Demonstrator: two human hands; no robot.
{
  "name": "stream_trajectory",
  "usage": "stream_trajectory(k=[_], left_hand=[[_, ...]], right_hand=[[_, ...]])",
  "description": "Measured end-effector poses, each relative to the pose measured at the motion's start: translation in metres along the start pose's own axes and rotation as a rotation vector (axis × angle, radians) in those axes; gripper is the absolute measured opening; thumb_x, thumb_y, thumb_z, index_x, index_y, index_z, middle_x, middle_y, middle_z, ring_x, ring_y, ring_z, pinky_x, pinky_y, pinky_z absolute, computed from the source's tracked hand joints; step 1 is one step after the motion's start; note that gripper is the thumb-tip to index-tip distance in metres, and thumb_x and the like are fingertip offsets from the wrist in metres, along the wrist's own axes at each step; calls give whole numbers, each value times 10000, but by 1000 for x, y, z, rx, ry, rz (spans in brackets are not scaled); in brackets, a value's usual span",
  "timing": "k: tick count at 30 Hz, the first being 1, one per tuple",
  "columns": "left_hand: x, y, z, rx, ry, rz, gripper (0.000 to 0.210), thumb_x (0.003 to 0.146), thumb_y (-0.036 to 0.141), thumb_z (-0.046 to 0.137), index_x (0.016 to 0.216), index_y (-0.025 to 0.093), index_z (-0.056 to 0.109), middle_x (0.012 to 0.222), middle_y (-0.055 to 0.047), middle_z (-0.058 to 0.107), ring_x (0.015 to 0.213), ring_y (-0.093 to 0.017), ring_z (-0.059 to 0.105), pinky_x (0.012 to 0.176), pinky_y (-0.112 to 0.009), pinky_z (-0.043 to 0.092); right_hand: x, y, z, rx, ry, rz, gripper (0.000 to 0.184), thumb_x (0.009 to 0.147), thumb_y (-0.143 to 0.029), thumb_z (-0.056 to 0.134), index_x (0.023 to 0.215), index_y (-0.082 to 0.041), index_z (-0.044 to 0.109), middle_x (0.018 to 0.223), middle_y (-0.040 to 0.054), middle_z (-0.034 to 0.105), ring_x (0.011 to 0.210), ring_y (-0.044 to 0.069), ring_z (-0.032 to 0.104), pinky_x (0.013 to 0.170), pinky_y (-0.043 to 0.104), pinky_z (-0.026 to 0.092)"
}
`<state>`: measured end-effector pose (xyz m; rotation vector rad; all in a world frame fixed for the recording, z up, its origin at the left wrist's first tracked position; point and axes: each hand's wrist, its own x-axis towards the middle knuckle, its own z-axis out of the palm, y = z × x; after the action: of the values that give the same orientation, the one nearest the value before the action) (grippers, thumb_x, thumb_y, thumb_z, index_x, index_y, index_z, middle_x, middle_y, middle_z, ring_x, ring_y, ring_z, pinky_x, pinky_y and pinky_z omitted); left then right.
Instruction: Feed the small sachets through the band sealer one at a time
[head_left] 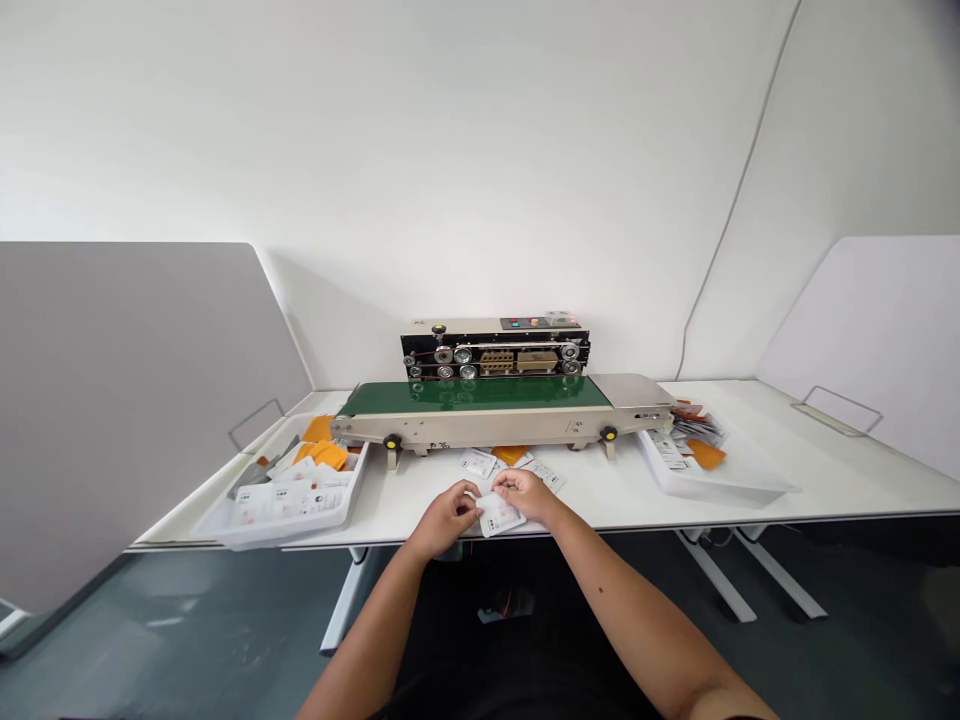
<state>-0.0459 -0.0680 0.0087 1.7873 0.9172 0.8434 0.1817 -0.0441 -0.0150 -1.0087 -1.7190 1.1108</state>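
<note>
At the table's front edge, a small white printed packet (499, 516) is between my two hands. My right hand (529, 494) is closed on its upper edge, thumb and fingers pinched together. On the other side, my left hand (447, 517) has its fingertips pinched at the packet's left corner. Just beyond my hands lie more white packets (478, 462) and an orange packet (510, 455), partly under the front of a band sealing machine (480, 428) with a green conveyor belt (487, 395).
A clear plastic bin (341, 512) of white and orange packets stands at the left. Another bin (720, 490) with packets sits under the machine's right end. Grey partition panels (135, 400) flank the white table (600, 490); a cable (731, 210) runs down the wall.
</note>
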Motion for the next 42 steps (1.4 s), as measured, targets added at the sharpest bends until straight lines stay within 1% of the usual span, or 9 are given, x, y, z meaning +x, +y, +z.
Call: stream_trajectory(k=[6, 15, 23, 26, 30, 34, 37, 39, 42], left_hand=[[-1, 2, 1, -13, 4, -23, 319, 839, 449, 674, 979, 200, 531, 667, 48, 599, 588, -121, 494, 599, -218, 340], [-2, 1, 0, -26, 70, -28, 349, 821, 487, 667, 983, 198, 558, 646, 56, 546, 575, -122, 479, 581, -224, 336], [0, -6, -1, -113, 165, -10, 267, 838, 400, 656, 959, 193, 539, 710, 23, 631, 613, -124, 532, 597, -218, 388], [2, -6, -2, -144, 185, -16, 270, 848, 394, 640, 984, 197, 515, 782, -14, 677, 639, -132, 560, 612, -229, 421], [3, -8, -3, -153, 181, -20, 281, 854, 399, 635, 1005, 194, 516, 815, -33, 686, 651, -134, 577, 628, -239, 442], [4, -9, -2, -164, 172, -13, 247, 873, 373, 620, 1011, 192, 526, 824, -33, 694, 637, -126, 570, 632, -243, 442], [5, -9, -2, -168, 166, -8, 228, 876, 348, 615, 1014, 189, 529, 820, -31, 691, 636, -123, 560, 630, -242, 435], [6, -8, -2, -164, 161, -15, 221, 876, 346, 613, 1009, 189, 530, 819, -28, 689, 641, -122, 560, 631, -239, 433], [6, -6, -2, -155, 162, -36, 239, 872, 372, 617, 1006, 193, 531, 823, -28, 689, 641, -124, 562, 629, -238, 430]], right_hand=[[-1, -5, 0, -14, -1, -3, 249, 866, -405, 623, 934, -180, 705, 872, 26, 692, 765, 163, 619, 700, 273, 487], [-7, -12, 0, -236, -72, -59, 225, 874, -367, 592, 905, -203, 743, 871, 22, 732, 821, 201, 657, 794, 312, 496], [-5, -9, -12, 57, -121, 34, 252, 787, -376, 698, 950, -188, 740, 934, 46, 735, 858, 222, 668, 779, 323, 509], [0, -15, -34, 305, 64, 51, 352, 767, -458, 727, 992, -189, 707, 891, 51, 718, 746, 192, 655, 647, 284, 504], [14, -34, -96, 539, 464, -76, 426, 736, -456, 734, 1075, -213, 646, 802, 16, 667, 534, 93, 513, 467, 196, 381], [35, -49, -172, 512, 792, -183, 428, 736, -356, 711, 1129, -214, 619, 791, 13, 661, 519, 72, 488, 447, 168, 369], [53, -53, -212, 392, 1046, -149, 294, 751, -267, 653, 1029, -169, 640, 638, -13, 608, 472, 77, 480, 410, 160, 367], [67, -55, -226, 308, 1141, -56, 221, 755, -209, 615, 966, -149, 640, 567, -25, 573, 437, 84, 478, 382, 162, 371], [88, -60, -230, 281, 1100, 109, 176, 750, -120, 580, 919, -141, 625, 529, -26, 556, 420, 93, 498, 370, 161, 387]])
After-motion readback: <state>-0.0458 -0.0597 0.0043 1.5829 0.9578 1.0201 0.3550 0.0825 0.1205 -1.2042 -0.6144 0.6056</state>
